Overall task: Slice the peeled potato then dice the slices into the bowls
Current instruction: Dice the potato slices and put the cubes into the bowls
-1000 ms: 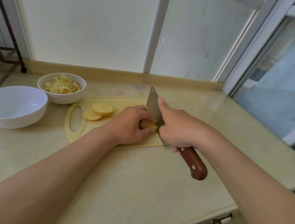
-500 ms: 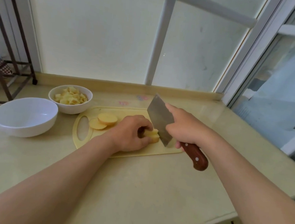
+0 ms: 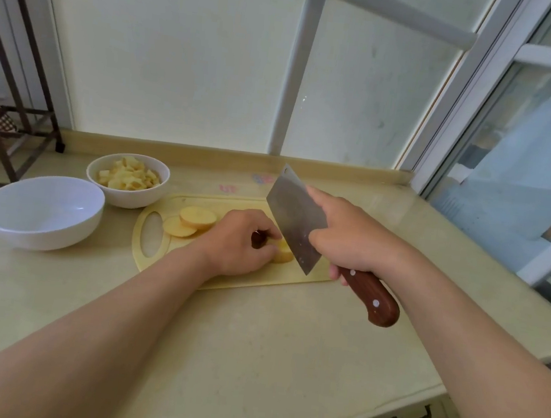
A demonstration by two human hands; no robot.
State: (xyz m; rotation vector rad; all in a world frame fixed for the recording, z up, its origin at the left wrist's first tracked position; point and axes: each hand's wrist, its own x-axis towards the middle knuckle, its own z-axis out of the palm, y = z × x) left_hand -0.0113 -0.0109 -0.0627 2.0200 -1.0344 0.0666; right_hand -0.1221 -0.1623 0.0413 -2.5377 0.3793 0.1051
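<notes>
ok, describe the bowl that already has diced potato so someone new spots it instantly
Start at the yellow cutting board on the beige counter. Two white bowls sit off its left end. The small bowl is the farther one, nearer the window, heaped with pale potato cubes; the large bowl beside it is empty.

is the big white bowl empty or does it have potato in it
Empty. The big bowl shows only bare white inside; the diced potato sits in the small bowl behind it.

Beige counter, frosted window panels, dark metal rack at left
</notes>
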